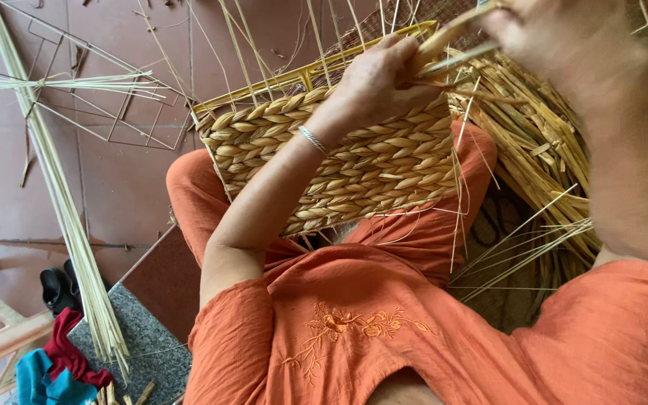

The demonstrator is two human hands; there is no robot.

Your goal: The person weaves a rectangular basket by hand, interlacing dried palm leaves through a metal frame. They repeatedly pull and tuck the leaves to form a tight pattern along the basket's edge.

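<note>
Orange cloth fills the bottom of my view: an embroidered tunic (354,330), and from it my two arms run up toward the work. On my left wrist sits a thin silver bangle (313,139), just below the fingers.

My left hand (376,79) lies over the top edge of the woven basket (354,161), fingers curled together and pressed down on the braided wall, the thumb side pinching a flat straw strand (451,34) against the rim. I judge it holds there so the weave stays tight while the strand is worked in. The basket rests tilted on my lap, its plaited side facing the camera and its yellow wire rim (301,75) directly under the fingertips, which keeps the working edge within easy reach.

My right hand (541,30) is blurred and very close to the lens, just to the right of the left fingers; it seems to be at the other end of the same strand, but I cannot tell whether its fingers are closed on it. Below that hand a loose heap of straw (534,142) spills beside the basket, close enough to draw from.

Farther out, left of the fingers, a long bundle of pale reeds (54,187) lies across the tiled floor (129,180), and beyond it a bare wire frame (99,90).
</note>
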